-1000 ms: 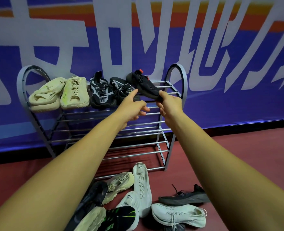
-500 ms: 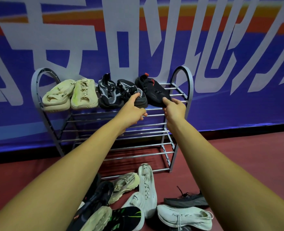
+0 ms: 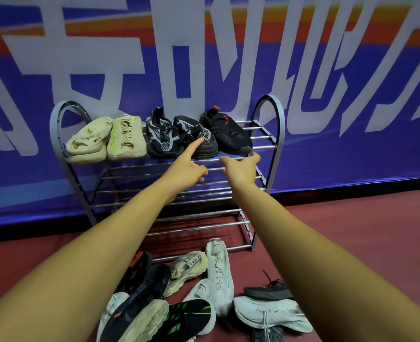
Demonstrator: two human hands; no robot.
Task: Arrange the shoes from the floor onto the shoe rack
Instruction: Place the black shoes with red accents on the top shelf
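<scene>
1. Reaching toward the top tier of the shoe rack, two bare arms stretch forward from the bottom of the view.
2. The left hand holds nothing. One finger is straight, its tip touching the toe of the chunky black shoe, and the other fingers are loosely curled.
3. The right hand is spread wide and also holds nothing. Its fingertips are at the front rail, just under the toe of the black shoe with a red tab.
4. Five shoes sit side by side on that top tier, toes toward the person. From the left they are two cream shoes, one black-and-white mesh shoe, the chunky black shoe and the red-tabbed one.
5. A heap of loose shoes lies on the red floor in front of the rack. At least ten show, with four white, two cream and the rest dark. They overlap, so the exact number cannot be told.
6. One blue banner with large white characters hangs behind the rack.
</scene>
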